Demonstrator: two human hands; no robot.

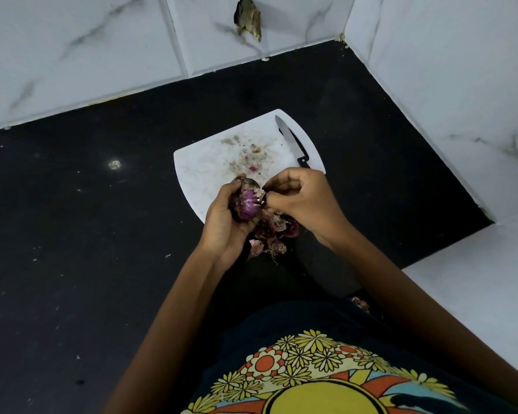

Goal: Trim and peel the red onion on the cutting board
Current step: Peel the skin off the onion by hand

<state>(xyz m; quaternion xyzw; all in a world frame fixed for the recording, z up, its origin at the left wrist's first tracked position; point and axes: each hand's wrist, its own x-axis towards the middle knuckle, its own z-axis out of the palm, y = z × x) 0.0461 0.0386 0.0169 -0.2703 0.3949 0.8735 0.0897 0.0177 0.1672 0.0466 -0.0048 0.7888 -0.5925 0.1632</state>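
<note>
— Red onion, round and purple with part of its dry skin already off: where is it being held?

— It is being held above the near edge of the white plastic cutting board, not resting on it. It is being cupped in the left hand, whose fingers are being curled round its far side, with the shiny purple flesh being turned towards the right.

— And the right hand?

— It is being kept just beside the onion, its fingers drawn together and a papery flap of skin being pinched at the onion's right side. Whether the flap is being pulled free cannot be told.

— What is being left below the hands?

— A loose heap of dark red and pale onion peelings is lying at the board's near edge, spilling onto the black speckled stone worktop.

— Is the knife being used?

— No. The small steel knife with a black handle is lying along the board's right edge, tip pointing to the far corner, well apart from both hands. Small crumbs and pinkish scraps are scattered over the middle of the board.

— And the board itself?

— It is being kept near the worktop's far right corner, where the white marbled wall tiles are meeting.
</note>
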